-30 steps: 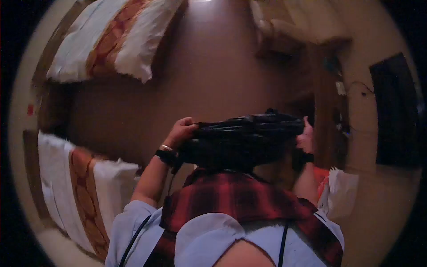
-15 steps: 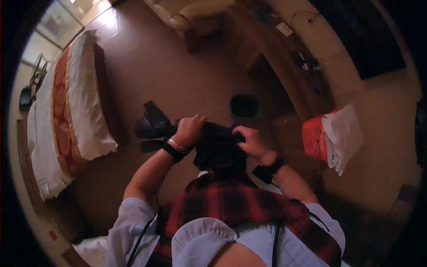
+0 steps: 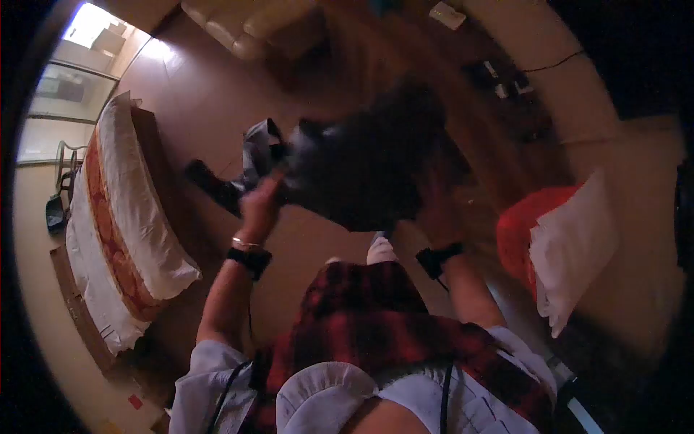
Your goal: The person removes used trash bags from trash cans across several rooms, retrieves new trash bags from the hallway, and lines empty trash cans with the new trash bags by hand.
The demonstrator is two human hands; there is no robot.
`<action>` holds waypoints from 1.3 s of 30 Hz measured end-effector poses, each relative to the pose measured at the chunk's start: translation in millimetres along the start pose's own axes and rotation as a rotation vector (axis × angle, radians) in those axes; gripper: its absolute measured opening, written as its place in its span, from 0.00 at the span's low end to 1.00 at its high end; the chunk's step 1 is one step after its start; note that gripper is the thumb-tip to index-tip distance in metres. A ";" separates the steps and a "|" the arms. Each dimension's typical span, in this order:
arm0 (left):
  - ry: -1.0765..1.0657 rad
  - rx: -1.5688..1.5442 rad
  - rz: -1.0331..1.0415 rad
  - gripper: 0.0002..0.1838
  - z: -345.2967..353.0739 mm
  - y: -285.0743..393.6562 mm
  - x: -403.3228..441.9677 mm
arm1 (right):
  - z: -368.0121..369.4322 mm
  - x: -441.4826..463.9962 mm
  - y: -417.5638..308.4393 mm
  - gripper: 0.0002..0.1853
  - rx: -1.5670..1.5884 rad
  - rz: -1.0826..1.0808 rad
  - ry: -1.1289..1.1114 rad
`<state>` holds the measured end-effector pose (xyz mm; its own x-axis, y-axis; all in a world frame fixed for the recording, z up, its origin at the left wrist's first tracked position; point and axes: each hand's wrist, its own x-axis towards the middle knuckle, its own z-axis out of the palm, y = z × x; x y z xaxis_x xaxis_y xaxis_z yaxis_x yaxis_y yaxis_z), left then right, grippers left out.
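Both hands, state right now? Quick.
Left hand: closed, holding the black plastic bag.
Right hand: at the bag's other side; too dark and blurred to tell open or closed.

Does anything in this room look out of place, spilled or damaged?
Nothing looks clearly spilled or damaged. Only the white bundle looks slightly untidy, slanting across the red container and hiding part of it. The black plastic is too blurred to check for tears.

Orange-banded bed (image 3: 124, 231); pale sofa (image 3: 264, 27); white sheeting (image 3: 575, 242) overlapping red container (image 3: 519, 226).
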<state>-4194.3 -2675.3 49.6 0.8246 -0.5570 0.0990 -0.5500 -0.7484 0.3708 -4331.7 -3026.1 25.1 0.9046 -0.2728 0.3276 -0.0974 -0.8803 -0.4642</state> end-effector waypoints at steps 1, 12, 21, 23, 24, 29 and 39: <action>-0.022 0.003 -0.014 0.22 34.5 -8.9 -19.4 | 43.0 -46.8 39.1 0.20 0.101 0.111 -0.191; -0.350 -0.479 -0.485 0.14 174.3 12.8 26.1 | 99.0 -71.5 117.0 0.31 0.644 0.951 -0.040; -0.434 -0.490 -0.328 0.19 267.4 -15.9 33.2 | 61.3 -58.4 70.3 0.22 0.217 0.798 0.004; -0.414 -0.500 -0.358 0.21 264.5 -7.4 42.0 | 68.9 -60.6 65.9 0.21 0.228 0.805 0.008; -0.426 -0.505 -0.357 0.21 271.3 -7.9 42.2 | 73.6 -61.9 63.8 0.20 0.245 0.805 0.017; -0.263 -0.648 -0.434 0.26 307.8 -29.3 39.2 | 94.0 -60.4 66.8 0.23 0.204 0.719 0.025; -0.278 -0.565 -0.631 0.19 385.1 -90.8 -16.4 | 190.3 -125.3 108.6 0.30 0.367 0.939 -0.358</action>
<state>-4208.9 -2737.0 -341.3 0.8497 -0.2235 -0.4776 0.2034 -0.6968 0.6879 -4376.6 -3013.7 -223.0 0.6076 -0.5982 -0.5224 -0.7411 -0.1906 -0.6437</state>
